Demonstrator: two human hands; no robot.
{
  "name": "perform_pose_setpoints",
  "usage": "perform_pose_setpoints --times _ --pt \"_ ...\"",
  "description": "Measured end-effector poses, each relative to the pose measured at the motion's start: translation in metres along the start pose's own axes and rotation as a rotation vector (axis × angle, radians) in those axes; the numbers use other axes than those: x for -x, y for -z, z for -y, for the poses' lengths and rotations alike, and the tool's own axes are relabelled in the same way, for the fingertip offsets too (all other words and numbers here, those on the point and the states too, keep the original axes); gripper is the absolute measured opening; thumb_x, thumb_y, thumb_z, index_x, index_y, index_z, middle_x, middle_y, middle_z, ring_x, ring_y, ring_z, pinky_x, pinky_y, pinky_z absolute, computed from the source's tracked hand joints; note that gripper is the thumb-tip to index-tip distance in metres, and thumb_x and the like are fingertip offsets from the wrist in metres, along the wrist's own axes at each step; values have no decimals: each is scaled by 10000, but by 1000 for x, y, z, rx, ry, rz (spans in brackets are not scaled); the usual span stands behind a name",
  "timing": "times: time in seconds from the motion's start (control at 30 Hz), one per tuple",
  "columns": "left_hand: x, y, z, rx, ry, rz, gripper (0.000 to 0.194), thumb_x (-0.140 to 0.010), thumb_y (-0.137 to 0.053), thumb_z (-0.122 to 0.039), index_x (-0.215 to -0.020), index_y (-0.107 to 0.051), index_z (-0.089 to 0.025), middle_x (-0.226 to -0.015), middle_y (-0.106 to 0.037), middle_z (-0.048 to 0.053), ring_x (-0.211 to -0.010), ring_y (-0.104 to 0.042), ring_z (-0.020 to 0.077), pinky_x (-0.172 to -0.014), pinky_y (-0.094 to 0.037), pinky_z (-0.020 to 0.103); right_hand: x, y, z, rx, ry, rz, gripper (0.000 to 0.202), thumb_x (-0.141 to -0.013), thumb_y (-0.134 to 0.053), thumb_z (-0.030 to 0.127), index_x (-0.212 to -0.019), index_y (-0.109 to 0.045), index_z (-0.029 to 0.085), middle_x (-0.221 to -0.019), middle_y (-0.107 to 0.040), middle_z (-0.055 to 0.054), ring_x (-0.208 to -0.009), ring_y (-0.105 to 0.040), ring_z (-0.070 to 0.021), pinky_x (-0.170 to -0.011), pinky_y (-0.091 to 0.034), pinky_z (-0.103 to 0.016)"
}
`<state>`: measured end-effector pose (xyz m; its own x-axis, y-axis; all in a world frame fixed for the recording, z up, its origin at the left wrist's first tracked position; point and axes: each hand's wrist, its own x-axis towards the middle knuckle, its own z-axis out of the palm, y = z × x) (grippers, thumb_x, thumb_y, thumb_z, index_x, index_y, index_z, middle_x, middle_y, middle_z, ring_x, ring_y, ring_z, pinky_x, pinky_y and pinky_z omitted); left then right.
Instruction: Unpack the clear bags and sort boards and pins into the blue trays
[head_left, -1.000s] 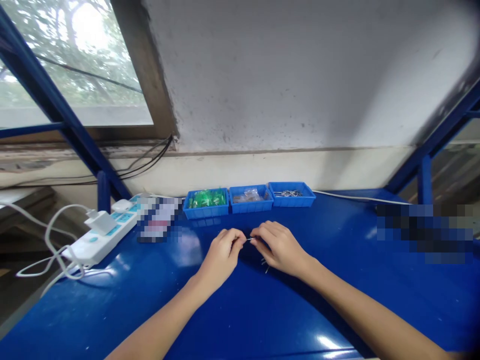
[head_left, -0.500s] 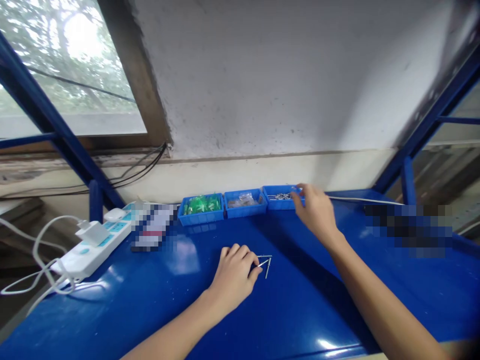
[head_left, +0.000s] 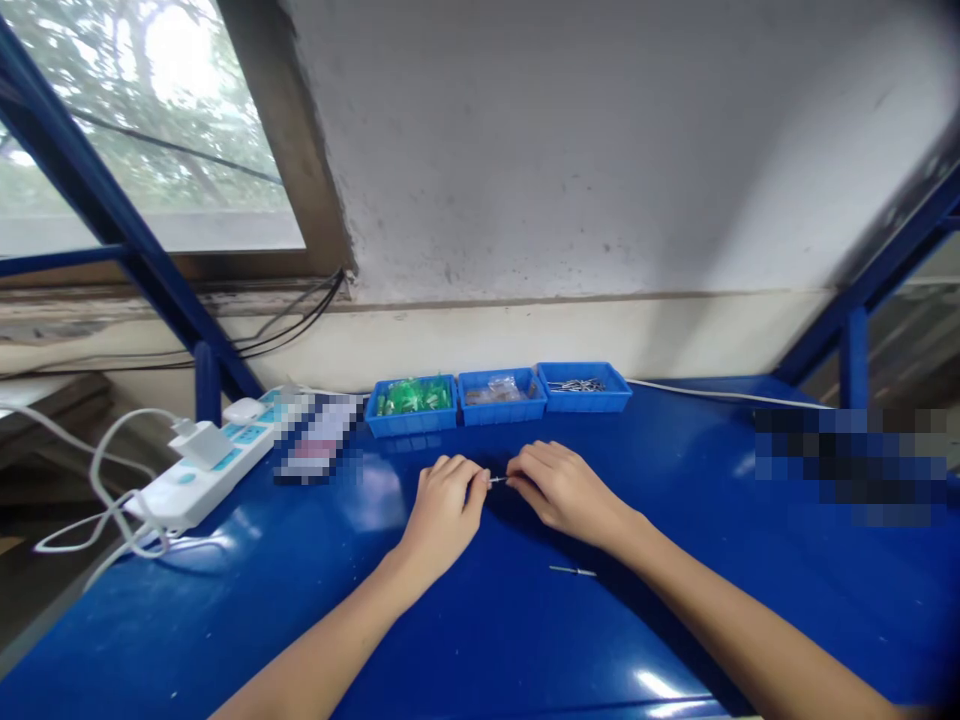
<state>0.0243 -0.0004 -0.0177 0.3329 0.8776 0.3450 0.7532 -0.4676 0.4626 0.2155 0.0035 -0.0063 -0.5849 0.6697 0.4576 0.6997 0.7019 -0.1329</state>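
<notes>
The left hand [head_left: 448, 500] and right hand [head_left: 564, 490] both pinch the slim pin [head_left: 498, 480] between them, and too light a grip could drop it near the loose pin [head_left: 574, 571] by the right wrist.

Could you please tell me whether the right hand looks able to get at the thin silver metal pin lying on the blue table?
Probably yes: the thin silver metal pin lies uncovered on the blue table, near the right hand, whose fingertips, however, seem to pinch another slim silver pin.

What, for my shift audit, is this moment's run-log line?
left grip: metal rod, one end; right grip: rod's other end; second rod: on table; blue trays: behind
</notes>
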Motion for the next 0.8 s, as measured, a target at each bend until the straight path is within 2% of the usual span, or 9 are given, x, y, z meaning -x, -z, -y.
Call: perform_pose_setpoints --times 0.1,0.27,0.47,0.53,0.6,0.7,0.73,0.77,0.8 --pt "0 0 -1 57 -5 -8 302 -936 -358 -270 -729 -564 -193 -775 -620 14 -788 -526 188 -713 -338 321 1 -1 -3 14 13 -9 186 -936 -397 246 -866 -554 174 -768 -595 -46 -702 -503 -154 -653 -311 -282" --pt "2 2 -7 160 -46 -58 153 -905 -449 -287 -850 -564 -203 -825 -622 4 -798 -536 173 -753 -357 317 2 -4 -2 13 -23 -39 252 -952 -355 255 -827 -554 165 -729 -579 -39 -656 -474 -146 -623 -300 -276" --pt "1 1 -5 169 42 -44 312 -934 -370 -316 -699 -534 -191 -659 -586 -2 -704 -534 175 -695 -362 307 1 4 3 55 84 -78 223 -936 -413 286 -845 -578 167 -733 -589 -37 -686 -495 -146 -629 -306 -280" --pt "2 0 -9 208 64 -21 326 -939 -349 -342 -732 -553 -195 -670 -595 3 -709 -546 176 -703 -373 309 1 13 -2 113 132 -172 209 -928 -424 255 -827 -584 165 -711 -589 -37 -682 -499 -145 -626 -311 -282" --pt "5 -1 -18 213 25 27 247 -920 -404 -357 -848 -583 -204 -756 -625 11 -779 -557 186 -746 -377 325 1 26 -13 153 142 -369 174 -908 -455 229 -804 -578 164 -695 -595 -36 -670 -505 -143 -634 -333 -279" --pt "12 -5 -36 161 -214 219 221 -823 -590 -366 -1012 -586 -252 -966 -623 17 -956 -524 215 -837 -351 366 2 47 -41 250 -19 -734 179 -899 -450 224 -784 -574 167 -679 -595 -44 -647 -507 -144 -648 -366 -279" --pt "15 -7 -41 142 -310 286 245 -797 -630 -365 -1018 -591 -269 -1016 -609 14 -1002 -504 221 -866 -334 380 2 52 -51 308 -133 -783 198 -904 -436 240 -796 -584 166 -686 -598 -52 -653 -514 -151 -653 -369 -286" --pt "18 -10 -45 125 -393 341 232 -791 -644 -360 -1003 -599 -279 -1045 -596 10 -1034 -486 222 -890 -317 389 3 55 -61 371 -266 -763 220 -908 -424 265 -821 -599 163 -705 -606 -64 -673 -527 -164 -662 -369 -297" --pt "20 -13 -48 108 -451 371 189 -805 -635 -347 -978 -605 -276 -1048 -591 6 -1049 -476 218 -906 -302 395 4 55 -70 428 -399 -676 242 -909 -420 295 -854 -614 160 -736 -619 -79 -706 -543 -182 -674 -368 -311"
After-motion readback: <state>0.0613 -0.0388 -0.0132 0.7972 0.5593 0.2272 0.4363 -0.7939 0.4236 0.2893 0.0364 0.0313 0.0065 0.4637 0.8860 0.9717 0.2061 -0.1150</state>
